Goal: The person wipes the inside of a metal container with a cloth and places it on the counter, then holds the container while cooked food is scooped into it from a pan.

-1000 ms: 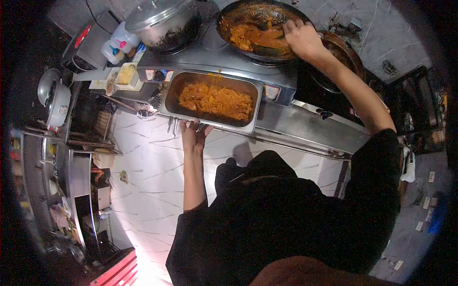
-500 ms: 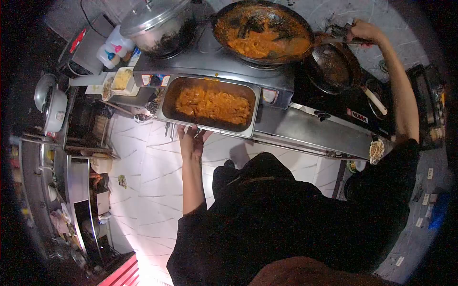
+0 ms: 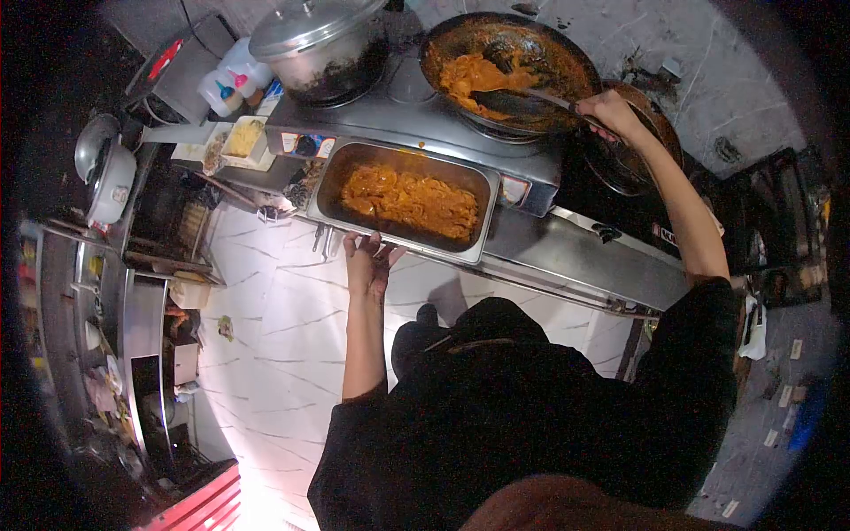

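My right hand [image 3: 611,115] is closed round the handle of a metal ladle [image 3: 551,97], whose head lies in orange, saucy food [image 3: 474,77] in a black wok [image 3: 567,66]. The wok rests on the stove at the top. Nearer to me, a rectangular steel tray [image 3: 486,226] holds more of the orange food [image 3: 412,202] in pieces. My left hand [image 3: 370,261] grips the tray's near rim from below, left of its middle, with the fingertips at the edge.
A lidded steel pot [image 3: 332,53] stands left of the wok, and a dark pan [image 3: 660,133] right of it. Squeeze bottles [image 3: 232,88] and a container of yellow shreds [image 3: 245,138] are at the upper left. Shelves [image 3: 146,327] line the left side.
My right hand has come back from beyond the dark pan to the wok's right edge, and the ladle's head has moved left through the food. My left hand still holds the tray.
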`<state>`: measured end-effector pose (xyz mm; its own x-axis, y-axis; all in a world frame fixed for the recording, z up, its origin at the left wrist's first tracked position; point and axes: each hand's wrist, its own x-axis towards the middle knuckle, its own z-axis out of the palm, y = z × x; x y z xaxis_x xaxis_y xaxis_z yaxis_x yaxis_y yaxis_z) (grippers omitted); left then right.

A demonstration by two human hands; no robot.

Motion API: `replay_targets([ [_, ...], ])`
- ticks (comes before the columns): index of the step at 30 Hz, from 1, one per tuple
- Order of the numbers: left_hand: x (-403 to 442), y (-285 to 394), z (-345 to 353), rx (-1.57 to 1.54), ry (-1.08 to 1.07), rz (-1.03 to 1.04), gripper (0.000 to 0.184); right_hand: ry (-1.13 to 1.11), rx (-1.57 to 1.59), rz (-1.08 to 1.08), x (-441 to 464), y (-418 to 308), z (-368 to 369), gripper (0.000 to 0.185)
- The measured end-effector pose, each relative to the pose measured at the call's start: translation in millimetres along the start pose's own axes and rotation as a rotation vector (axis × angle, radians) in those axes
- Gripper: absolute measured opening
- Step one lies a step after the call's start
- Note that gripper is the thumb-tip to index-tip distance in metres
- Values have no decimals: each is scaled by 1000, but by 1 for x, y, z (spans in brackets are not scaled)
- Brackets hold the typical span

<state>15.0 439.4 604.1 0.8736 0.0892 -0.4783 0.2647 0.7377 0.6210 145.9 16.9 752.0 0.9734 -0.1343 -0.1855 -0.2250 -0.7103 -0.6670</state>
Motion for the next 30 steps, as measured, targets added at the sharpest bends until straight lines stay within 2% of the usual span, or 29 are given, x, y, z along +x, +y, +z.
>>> replay_targets([
  [1,-1,1,1,-20,3,-4,34,0,8,26,-1,3,0,25],
  [3,-2,2,2,-57,7,-16,34,3,27,82,-5,8,-1,31],
  [9,7,-3,-5,-22,13,20,35,54,123,45,-30,10,-6,36],
  [15,3,-1,-3,19,-17,18,53,105,150,56,-59,6,-21,37],
  [18,-1,1,2,14,33,0,57,124,116,53,-66,11,-29,36],
  [23,2,-3,0,66,22,34,47,156,154,36,-84,9,-42,36],
  [30,1,-2,-1,-17,-8,26,41,192,72,-28,-126,-37,-56,34],
])
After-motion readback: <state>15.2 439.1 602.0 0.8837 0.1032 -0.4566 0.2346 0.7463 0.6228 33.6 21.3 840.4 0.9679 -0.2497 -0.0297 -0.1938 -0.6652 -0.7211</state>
